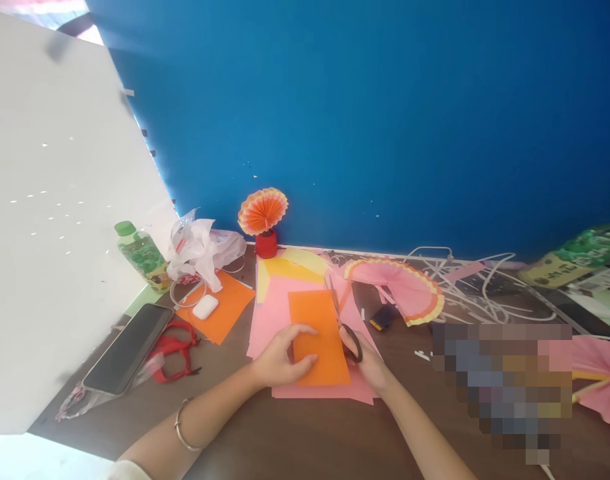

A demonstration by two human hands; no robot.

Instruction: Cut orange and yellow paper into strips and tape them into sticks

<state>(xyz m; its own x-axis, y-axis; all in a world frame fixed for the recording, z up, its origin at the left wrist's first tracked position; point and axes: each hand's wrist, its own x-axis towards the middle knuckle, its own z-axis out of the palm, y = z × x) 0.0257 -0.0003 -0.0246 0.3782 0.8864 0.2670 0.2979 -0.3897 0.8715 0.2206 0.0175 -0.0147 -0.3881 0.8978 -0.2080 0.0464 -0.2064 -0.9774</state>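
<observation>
Scissors (345, 328) in right hand (369, 363) edge orange sheet (319, 337).

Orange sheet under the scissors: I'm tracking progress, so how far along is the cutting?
Done: two pleated paper fans, a small one on a red stand and a pink one. In hand: the left hand steadies the orange sheet; the right hand holds scissors at its edge. Left: the sheet looks uncut; pink and yellow sheets wait underneath.

Both forearms reach in from the near edge, converging toward the middle. The left hand (279, 357) lies palm-down, fingers spread — a bangle on its wrist. The right hand (367, 363) is curled closed, fingers gripping.
</observation>
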